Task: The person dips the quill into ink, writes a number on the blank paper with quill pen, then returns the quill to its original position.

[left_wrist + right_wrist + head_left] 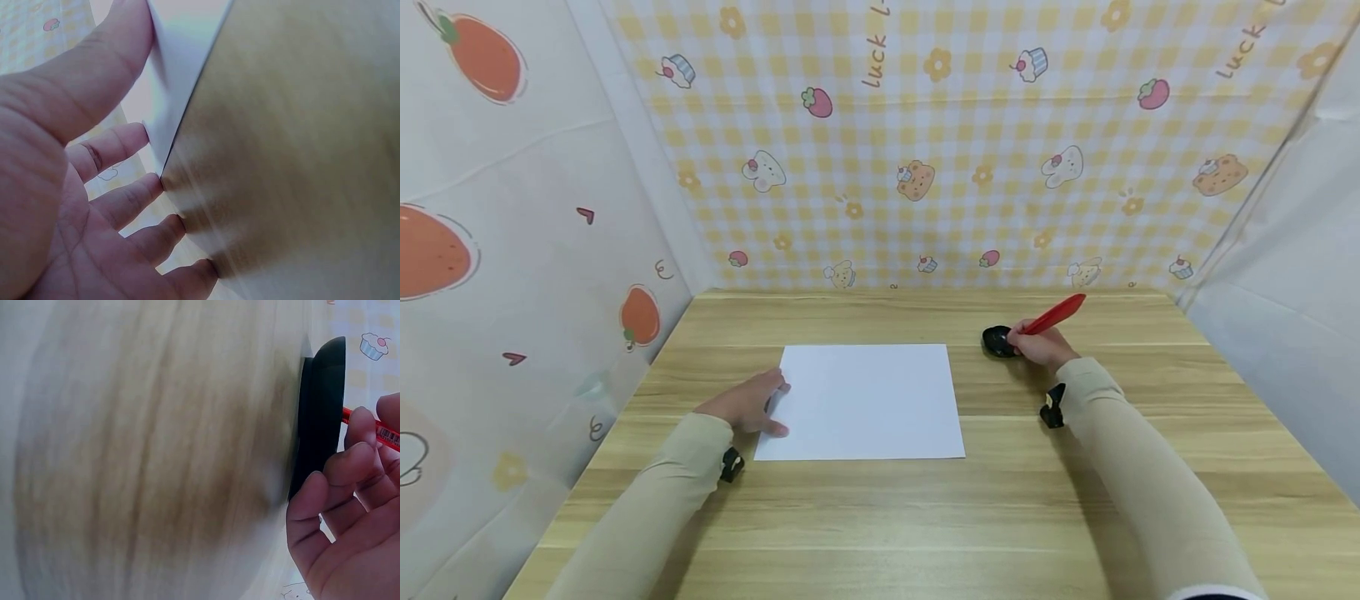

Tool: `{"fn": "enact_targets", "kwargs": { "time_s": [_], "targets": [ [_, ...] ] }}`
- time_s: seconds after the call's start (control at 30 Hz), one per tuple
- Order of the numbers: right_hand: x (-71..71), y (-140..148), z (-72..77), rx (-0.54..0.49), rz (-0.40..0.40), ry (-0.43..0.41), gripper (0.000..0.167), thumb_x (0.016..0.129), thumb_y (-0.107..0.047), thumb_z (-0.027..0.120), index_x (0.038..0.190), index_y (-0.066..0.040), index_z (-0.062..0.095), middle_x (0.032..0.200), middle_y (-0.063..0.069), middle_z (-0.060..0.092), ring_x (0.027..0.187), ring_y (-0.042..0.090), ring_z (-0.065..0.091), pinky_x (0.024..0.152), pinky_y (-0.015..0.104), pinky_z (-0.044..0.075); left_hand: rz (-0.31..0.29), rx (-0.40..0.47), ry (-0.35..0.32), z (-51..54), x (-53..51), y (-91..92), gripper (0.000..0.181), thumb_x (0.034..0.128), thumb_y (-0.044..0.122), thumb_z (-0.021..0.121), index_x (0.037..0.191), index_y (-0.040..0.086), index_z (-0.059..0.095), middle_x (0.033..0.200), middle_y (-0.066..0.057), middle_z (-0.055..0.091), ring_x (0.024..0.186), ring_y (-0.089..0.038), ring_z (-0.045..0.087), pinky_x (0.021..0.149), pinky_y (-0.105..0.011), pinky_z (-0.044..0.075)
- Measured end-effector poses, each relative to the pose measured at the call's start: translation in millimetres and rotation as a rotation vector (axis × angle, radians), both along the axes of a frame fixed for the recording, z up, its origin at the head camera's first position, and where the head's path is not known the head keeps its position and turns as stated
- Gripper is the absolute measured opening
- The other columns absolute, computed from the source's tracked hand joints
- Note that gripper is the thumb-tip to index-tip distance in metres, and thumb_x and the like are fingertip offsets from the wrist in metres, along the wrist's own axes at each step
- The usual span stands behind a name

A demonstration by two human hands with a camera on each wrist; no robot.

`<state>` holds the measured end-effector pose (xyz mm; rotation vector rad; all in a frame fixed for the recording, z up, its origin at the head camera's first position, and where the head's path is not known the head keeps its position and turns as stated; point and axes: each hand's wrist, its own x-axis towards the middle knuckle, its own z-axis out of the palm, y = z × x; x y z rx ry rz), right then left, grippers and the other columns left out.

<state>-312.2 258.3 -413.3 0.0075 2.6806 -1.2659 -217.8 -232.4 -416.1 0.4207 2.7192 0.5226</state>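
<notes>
A white sheet of paper [865,402] lies flat on the wooden table. On its left edge rests the left hand [751,402], thumb and fingers spread; in the left wrist view this hand [106,187] touches the paper [178,56] near a corner, its other fingertips on the wood. The right hand [1037,343] pinches a red brush-like tool [1062,312], its wide end up and its lower end at a small black dish [998,342]. In the right wrist view, fingers of the hand [356,506] touch the rim of the black dish [322,412], and the red handle [387,435] shows a barcode label.
The wooden table [850,533] reaches back to a yellow checked cloth [955,167] with cartoon prints. White cloth with fruit prints [542,208] hangs at the left, and plain white cloth [1300,275] at the right.
</notes>
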Motion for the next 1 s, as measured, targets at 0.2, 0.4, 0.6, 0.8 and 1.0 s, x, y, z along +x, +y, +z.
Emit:
{"fn": "enact_targets", "kwargs": {
  "time_s": [0.2, 0.4, 0.6, 0.8, 1.0],
  "targets": [
    [-0.4, 2.0, -0.8, -0.007, 0.004, 0.006, 0.021, 0.094, -0.019, 0.054, 0.099, -0.001, 0.061, 0.077, 0.002, 0.060, 0.084, 0.025, 0.051, 0.078, 0.035, 0.036, 0.007, 0.000, -0.006, 1.5, 0.5, 0.2, 0.073, 0.0738, 0.024, 0.085, 0.130, -0.003, 0.048, 0.132, -0.022, 0.048, 0.125, -0.040, 0.044, 0.104, -0.053, 0.034],
    [1.8, 1.1, 1.4, -0.028, 0.000, 0.002, 0.022, 0.095, -0.019, 0.054, 0.101, 0.000, 0.061, 0.079, 0.003, 0.060, 0.084, 0.024, 0.052, 0.078, 0.035, 0.036, 0.028, -0.005, -0.014, 2.9, 0.9, 1.5, 0.073, 0.0742, 0.025, 0.085, 0.131, -0.001, 0.047, 0.133, -0.021, 0.048, 0.126, -0.038, 0.043, 0.105, -0.053, 0.033],
    [5.7, -0.1, 7.9, -0.082, -0.016, -0.024, 0.024, 0.097, -0.020, 0.052, 0.106, 0.001, 0.059, 0.084, 0.007, 0.060, 0.080, 0.021, 0.050, 0.071, 0.031, 0.039, 0.024, -0.008, -0.005, 2.3, 1.0, 2.2, 0.072, 0.0734, 0.024, 0.086, 0.130, -0.001, 0.048, 0.129, -0.019, 0.050, 0.122, -0.036, 0.046, 0.104, -0.052, 0.035],
    [5.4, 1.3, 13.5, -0.124, -0.018, -0.038, 0.024, 0.098, -0.017, 0.050, 0.110, 0.004, 0.057, 0.081, 0.005, 0.059, 0.074, 0.020, 0.052, 0.064, 0.029, 0.043, 0.019, -0.011, -0.002, 2.1, 0.8, 1.6, 0.073, 0.0727, 0.024, 0.086, 0.129, -0.001, 0.048, 0.129, -0.020, 0.049, 0.123, -0.038, 0.045, 0.104, -0.053, 0.034],
    [2.6, 2.4, 15.3, -0.153, -0.001, -0.049, 0.025, 0.099, -0.017, 0.049, 0.111, 0.004, 0.056, 0.083, 0.005, 0.061, 0.076, 0.022, 0.056, 0.064, 0.030, 0.045, 0.016, -0.011, -0.005, 3.0, 0.3, 2.9, 0.075, 0.0730, 0.024, 0.086, 0.131, -0.002, 0.046, 0.136, -0.025, 0.045, 0.128, -0.042, 0.041, 0.105, -0.054, 0.032]
  ]
}}
